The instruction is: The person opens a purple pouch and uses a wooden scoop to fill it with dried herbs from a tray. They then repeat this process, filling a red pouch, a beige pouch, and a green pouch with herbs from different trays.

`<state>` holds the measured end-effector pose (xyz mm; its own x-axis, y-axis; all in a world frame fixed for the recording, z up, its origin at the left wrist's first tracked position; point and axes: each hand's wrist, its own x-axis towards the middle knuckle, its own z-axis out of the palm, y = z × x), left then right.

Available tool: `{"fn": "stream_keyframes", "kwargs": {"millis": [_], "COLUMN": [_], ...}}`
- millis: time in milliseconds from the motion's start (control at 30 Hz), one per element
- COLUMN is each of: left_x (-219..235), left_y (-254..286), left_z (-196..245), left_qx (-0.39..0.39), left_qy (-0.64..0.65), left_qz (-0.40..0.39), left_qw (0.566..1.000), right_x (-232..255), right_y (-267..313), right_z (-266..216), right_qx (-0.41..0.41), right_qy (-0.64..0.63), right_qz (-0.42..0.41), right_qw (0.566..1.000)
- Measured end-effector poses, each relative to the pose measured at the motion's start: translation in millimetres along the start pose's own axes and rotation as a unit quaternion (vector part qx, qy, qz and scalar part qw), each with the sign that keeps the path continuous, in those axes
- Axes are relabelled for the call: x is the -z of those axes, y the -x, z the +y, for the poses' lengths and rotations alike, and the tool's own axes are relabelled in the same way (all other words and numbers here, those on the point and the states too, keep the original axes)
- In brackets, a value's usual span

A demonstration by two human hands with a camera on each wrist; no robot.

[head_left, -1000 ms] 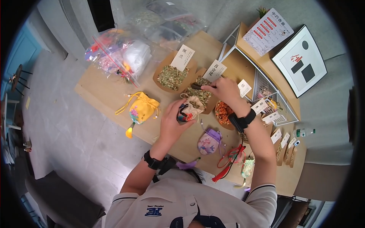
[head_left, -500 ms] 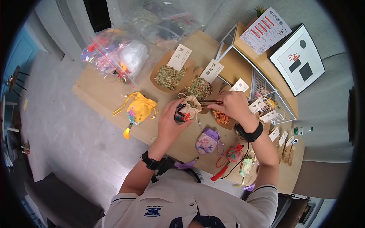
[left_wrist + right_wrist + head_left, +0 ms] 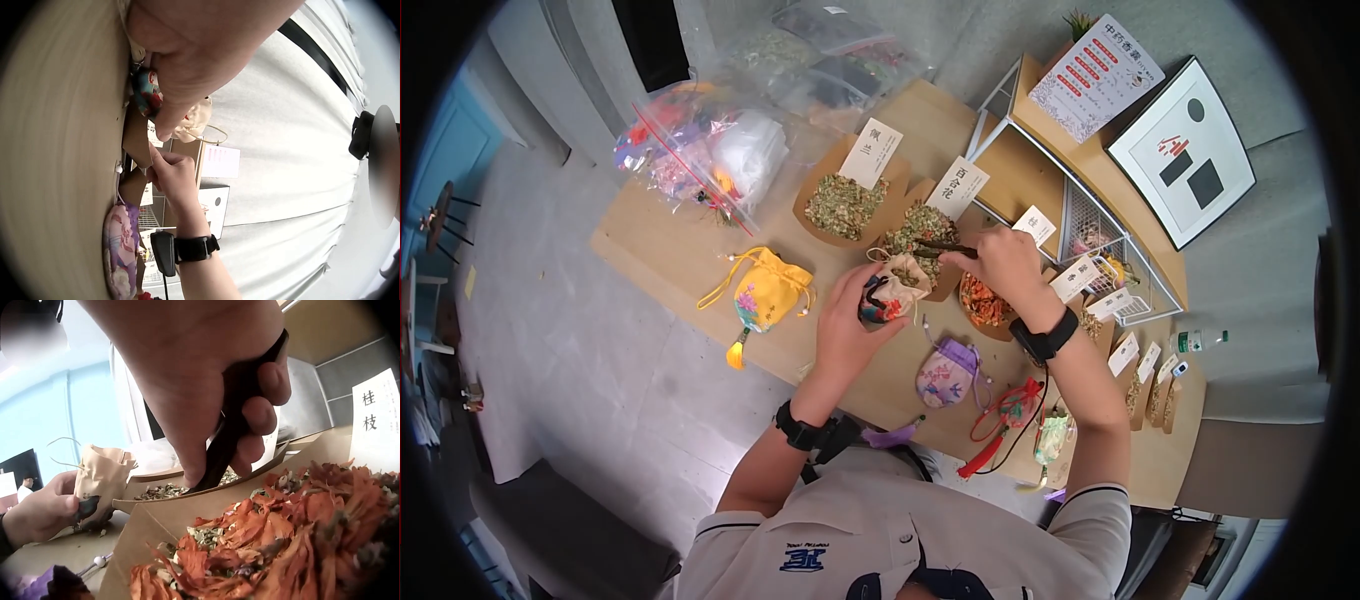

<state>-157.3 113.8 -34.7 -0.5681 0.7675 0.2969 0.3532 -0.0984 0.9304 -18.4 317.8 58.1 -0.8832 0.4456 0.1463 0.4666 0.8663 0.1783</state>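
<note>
My left hand (image 3: 845, 312) holds a small drawstring pouch (image 3: 908, 284) with a cream lining and a dark floral base, its mouth upward. In my right hand (image 3: 1007, 262) are dark brown tongs (image 3: 945, 247), gripped with the fingers curled round them. Their tips reach into the chopped green herbs (image 3: 922, 224) of a brown paper tray just beyond the pouch. Under the right hand lies a second paper tray (image 3: 122, 553) of orange dried petals (image 3: 275, 525). The right wrist view shows the pouch's open mouth from the side.
A yellow pouch (image 3: 768, 290) lies to the left, a purple pouch (image 3: 948, 374) nearer the body. Plastic bags (image 3: 745, 150) stand at the back left. Another herb tray (image 3: 807, 205) is behind. The wooden shelf (image 3: 1090, 150) and several labelled trays line the right side.
The right hand moved the tongs from the herbs toward the pouch's mouth, then back over the herb tray. The left hand keeps the pouch in nearly the same spot.
</note>
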Motion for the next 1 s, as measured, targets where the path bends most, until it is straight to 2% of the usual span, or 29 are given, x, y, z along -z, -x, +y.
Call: {"fn": "stream_keyframes", "kwargs": {"millis": [267, 367, 567, 667, 767, 1000], "left_x": [0.5, 0.9, 0.5, 1.0, 0.0, -0.8], "left_y": [-0.1, -0.1, -0.2, -0.3, -0.1, -0.7], "left_z": [1.6, 2.5, 1.0, 1.5, 0.2, -1.4], "left_qx": [0.005, 0.003, 0.007, 0.004, 0.004, -0.01], "left_qy": [0.006, -0.001, 0.0, -0.001, 0.006, 0.006], "left_qz": [-0.004, -0.003, -0.006, -0.005, -0.004, 0.001], "left_qw": [1.0, 1.0, 1.0, 1.0, 1.0, 1.0], "right_x": [5.0, 6.7, 12.0, 13.7, -4.7, -10.0], "right_y": [-2.1, 0.3, 3.9, 4.6, 9.1, 11.0], "right_z": [9.0, 12.5, 1.7, -11.7, -9.3, -13.8], "right_qx": [-0.074, -0.044, 0.047, 0.044, 0.083, 0.103], "right_qy": [-0.135, -0.132, -0.014, 0.051, 0.045, 0.073], "right_qz": [-0.102, -0.113, -0.035, -0.069, -0.011, 0.017], "right_qw": [0.983, 0.984, 0.998, 0.995, 0.995, 0.992]}}
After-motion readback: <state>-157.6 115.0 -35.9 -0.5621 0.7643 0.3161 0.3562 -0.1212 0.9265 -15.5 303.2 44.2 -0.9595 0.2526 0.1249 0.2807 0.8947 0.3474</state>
